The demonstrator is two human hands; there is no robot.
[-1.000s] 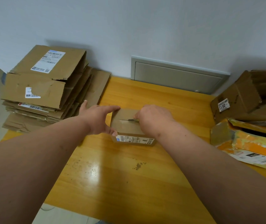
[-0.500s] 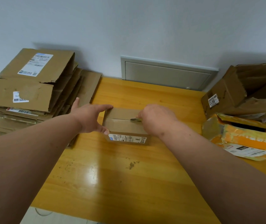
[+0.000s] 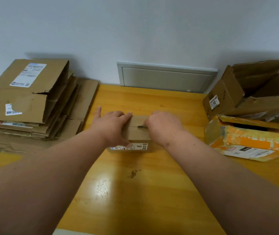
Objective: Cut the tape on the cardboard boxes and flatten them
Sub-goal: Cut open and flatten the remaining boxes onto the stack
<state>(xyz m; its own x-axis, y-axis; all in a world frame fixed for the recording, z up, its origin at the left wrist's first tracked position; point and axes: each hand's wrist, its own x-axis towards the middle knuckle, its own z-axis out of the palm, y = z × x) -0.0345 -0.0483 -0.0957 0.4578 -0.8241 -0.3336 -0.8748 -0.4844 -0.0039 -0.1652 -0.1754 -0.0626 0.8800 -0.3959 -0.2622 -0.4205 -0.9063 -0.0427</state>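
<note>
Cardboard box (image 3: 138, 133), small, brown, at centre frame on the table; printed label on its near side, taped seam running left to right across the top.

Blade (image 3: 142, 126): short, metal, lying on the seam with its tip pointing left. A second ago it sat further right along the seam; it has advanced slightly leftward. Judgement: the top tape is part cut, and flattening has not begun.

Right hand (image 3: 162, 127): fingers curled tight round the blade's handle, which the hand hides.

Left hand (image 3: 113, 128): fingers mostly straight, laid over the box's left end, thumb down the near side, bracing it. It has moved further onto the top than a second ago.

Flattened boxes (image 3: 25, 100): stack at left of frame, labels uppermost.

Uncut boxes: open brown carton (image 3: 247, 92) at upper right; orange-taped box (image 3: 254, 141) below it, top torn open.

Table (image 3: 143, 192): yellow wood, glossy, scuffed with a dark mark at centre.

Wall (image 3: 135, 28): plain white, with a grey metal panel (image 3: 166, 78) set low at upper centre.
</note>
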